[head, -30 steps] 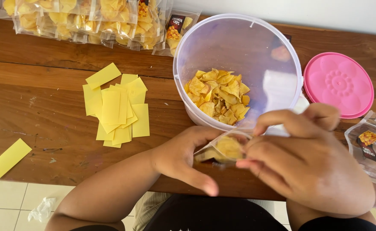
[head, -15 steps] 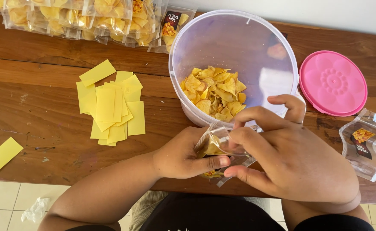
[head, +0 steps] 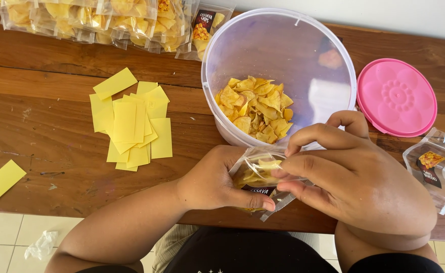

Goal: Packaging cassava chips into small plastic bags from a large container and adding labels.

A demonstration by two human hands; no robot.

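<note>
In front of the tub (head: 303, 30), I grip the pouch (head: 263, 177): left hand (head: 210, 182) now clamped beneath it, right hand (head: 354, 177) fingers pinched on its mouth. The pouch has turned flatter, chips (head: 255, 108) seemingly settled inside.

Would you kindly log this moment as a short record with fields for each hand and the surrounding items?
left hand: holds the small clear pouch of yellow chips by its left side
right hand: fingers pinch the pouch's top edge
tub: clear, round, open, partly filled with chips
lid: pink, right of tub
paper slips: yellow, piled left of tub
filled pouches: stacked at far edge
empty pouch: far right
</note>
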